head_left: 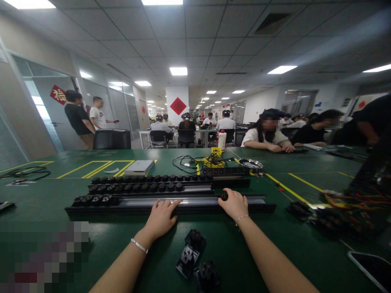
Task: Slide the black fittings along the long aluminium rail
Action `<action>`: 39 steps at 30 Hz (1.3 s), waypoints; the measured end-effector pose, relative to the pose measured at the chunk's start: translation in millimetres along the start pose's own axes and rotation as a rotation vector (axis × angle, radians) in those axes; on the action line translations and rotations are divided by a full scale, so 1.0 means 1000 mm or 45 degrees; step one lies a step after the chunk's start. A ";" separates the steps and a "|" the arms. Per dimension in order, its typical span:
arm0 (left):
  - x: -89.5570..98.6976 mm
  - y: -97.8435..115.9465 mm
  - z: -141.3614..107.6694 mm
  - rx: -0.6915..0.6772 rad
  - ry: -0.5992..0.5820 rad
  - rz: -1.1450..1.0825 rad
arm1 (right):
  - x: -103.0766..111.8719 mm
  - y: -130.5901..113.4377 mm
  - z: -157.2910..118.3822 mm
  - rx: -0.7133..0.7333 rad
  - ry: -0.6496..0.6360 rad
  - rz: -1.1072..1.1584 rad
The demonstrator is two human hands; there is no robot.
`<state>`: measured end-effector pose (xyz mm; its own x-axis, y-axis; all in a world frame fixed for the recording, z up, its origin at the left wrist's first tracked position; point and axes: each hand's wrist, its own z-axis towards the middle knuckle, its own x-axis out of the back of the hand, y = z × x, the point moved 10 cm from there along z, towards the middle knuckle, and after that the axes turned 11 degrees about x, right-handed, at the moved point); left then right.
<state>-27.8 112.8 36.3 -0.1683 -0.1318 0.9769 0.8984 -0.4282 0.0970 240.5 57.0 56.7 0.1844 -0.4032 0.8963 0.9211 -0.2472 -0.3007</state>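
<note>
A long black rail [195,202] with a shiny inner channel lies across the green table, with several black socket modules [96,200] seated at its left end. My left hand [163,217] rests on the rail's near edge around the middle, fingers spread and holding nothing. Toward the rail's right part, my right hand [234,205] grips a small black module [224,196] between thumb and fingers. Nearer to me, between my forearms, lie loose black modules [187,256] with metal pins. Two similar rails filled with modules [152,187] sit just behind.
Behind the rails are a white box [139,167], tangled black cables [186,162], a yellow basket [214,162], a metal dish [250,163] and a white bottle [222,140]. Wires and dark parts [330,219] lie at right, near a phone-like object [371,266]. A person [269,132] sits across the table.
</note>
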 end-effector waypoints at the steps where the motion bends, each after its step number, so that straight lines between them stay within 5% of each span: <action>1: 0.000 0.000 0.000 0.001 0.000 0.002 | 0.000 0.000 0.000 -0.003 -0.010 -0.001; 39: 0.002 0.002 -0.001 -0.035 0.038 -0.016 | 0.007 0.036 -0.003 -0.142 0.011 0.013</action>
<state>-26.9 111.0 38.2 -0.1920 -0.1530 0.9694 0.8848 -0.4543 0.1036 274.3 42.2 51.3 0.1903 -0.4136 0.8903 0.8752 -0.3393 -0.3448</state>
